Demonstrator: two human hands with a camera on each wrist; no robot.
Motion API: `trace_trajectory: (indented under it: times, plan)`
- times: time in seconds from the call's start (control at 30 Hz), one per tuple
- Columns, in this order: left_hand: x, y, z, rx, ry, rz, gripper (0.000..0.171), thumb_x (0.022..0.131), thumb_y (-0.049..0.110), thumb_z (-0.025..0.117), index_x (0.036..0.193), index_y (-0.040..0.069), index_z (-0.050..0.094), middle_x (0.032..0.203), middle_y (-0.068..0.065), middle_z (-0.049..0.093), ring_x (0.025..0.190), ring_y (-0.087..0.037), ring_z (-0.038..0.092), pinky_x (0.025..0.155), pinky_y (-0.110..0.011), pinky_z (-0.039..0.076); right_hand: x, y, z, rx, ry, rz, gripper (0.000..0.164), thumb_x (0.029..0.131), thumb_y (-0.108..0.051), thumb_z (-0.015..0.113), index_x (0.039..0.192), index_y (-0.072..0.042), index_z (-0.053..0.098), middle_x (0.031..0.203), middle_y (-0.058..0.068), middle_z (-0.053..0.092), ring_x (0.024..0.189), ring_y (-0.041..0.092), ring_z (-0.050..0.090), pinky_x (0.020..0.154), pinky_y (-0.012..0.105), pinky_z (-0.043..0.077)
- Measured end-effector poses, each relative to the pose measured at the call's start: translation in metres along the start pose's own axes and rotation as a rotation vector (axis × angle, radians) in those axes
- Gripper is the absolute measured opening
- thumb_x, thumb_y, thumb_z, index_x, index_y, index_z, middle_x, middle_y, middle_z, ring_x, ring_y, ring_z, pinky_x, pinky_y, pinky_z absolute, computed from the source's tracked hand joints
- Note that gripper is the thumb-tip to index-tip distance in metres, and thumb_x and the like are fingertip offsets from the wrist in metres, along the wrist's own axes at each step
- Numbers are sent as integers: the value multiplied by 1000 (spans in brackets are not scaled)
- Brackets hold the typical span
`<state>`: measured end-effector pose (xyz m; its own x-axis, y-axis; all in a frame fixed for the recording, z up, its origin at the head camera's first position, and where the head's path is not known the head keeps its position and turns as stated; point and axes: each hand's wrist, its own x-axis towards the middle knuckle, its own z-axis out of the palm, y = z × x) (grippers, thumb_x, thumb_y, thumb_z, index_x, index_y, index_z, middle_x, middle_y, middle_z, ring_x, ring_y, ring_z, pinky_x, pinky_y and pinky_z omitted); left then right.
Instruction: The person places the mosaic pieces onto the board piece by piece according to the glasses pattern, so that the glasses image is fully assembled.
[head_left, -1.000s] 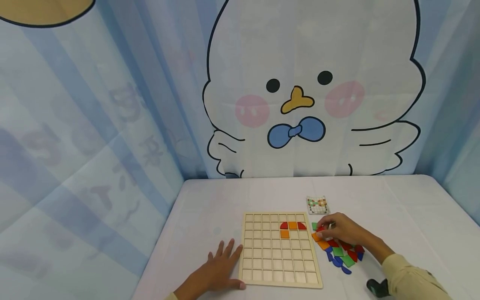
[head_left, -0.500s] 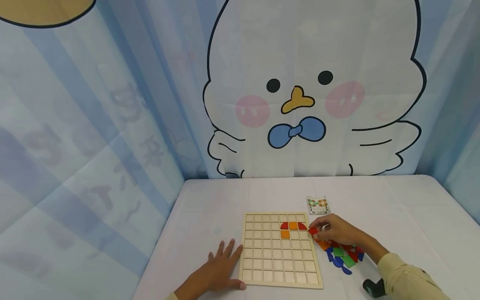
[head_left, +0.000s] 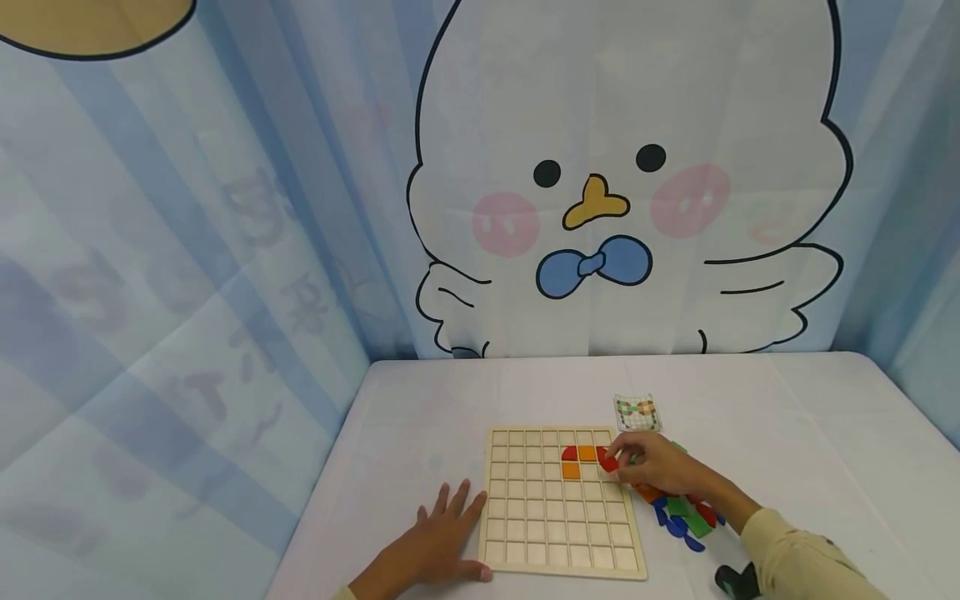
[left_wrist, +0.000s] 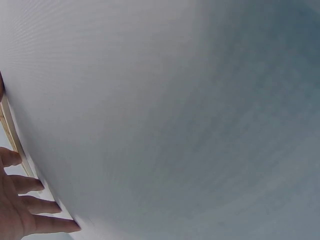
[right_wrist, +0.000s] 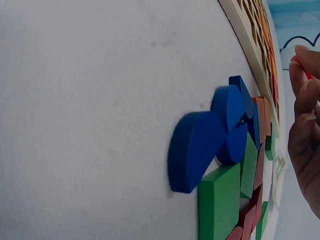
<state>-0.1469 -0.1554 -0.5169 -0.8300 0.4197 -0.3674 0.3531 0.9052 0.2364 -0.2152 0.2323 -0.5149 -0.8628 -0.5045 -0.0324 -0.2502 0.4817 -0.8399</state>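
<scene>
A pale wooden grid board (head_left: 546, 506) lies on the white table. In its upper right cells sit two orange squares (head_left: 571, 471), a red quarter-round block (head_left: 570, 453) and another red block partly behind fingertips. My right hand (head_left: 660, 463) pinches a red block (head_left: 608, 463) over the board's right edge; in the right wrist view only a red sliver (right_wrist: 301, 66) shows between thumb and finger. With fingers spread, my left hand (head_left: 441, 540) rests on the table, fingertip and thumb touching the board's left side. The left wrist view catches these straight fingers (left_wrist: 37, 205).
Right of the board lies a loose pile of blue blocks (right_wrist: 196, 150), green blocks (right_wrist: 220, 202), orange and red ones, partly under my right forearm. A small pattern card (head_left: 637, 412) lies behind the board. A dark object (head_left: 737, 581) sits by my right sleeve.
My right hand has picked a red block from the pile and carried it left to the board's right edge. My left hand stays in place.
</scene>
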Motion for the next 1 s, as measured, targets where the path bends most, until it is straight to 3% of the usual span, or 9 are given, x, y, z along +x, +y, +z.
trace_trajectory:
  times: [0.43, 0.77, 1.0]
  plan:
    - [-3, 4, -4, -14, -7, -9, 105, 77, 73, 68, 159, 19, 30, 166, -20, 20, 149, -54, 19, 104, -77, 32, 8, -2, 14, 20, -74, -35, 28, 88, -9, 73, 115, -2, 71, 90, 3, 67, 68, 5, 57, 58, 21, 50]
    - [-2, 1, -1, -4, 6, 3, 106, 77, 74, 67, 159, 19, 29, 166, -20, 19, 148, -55, 19, 103, -77, 33, 12, -7, 31, 9, -62, -72, 24, 86, -20, 79, 105, -7, 71, 82, -3, 67, 69, 4, 58, 62, 21, 49]
    - [-1, 2, 0, 3, 6, -7, 106, 76, 73, 68, 159, 19, 30, 166, -20, 20, 148, -55, 20, 102, -77, 33, 13, -11, 42, 9, -56, -114, 26, 86, -16, 78, 106, -2, 70, 78, -2, 69, 68, 1, 58, 64, 21, 50]
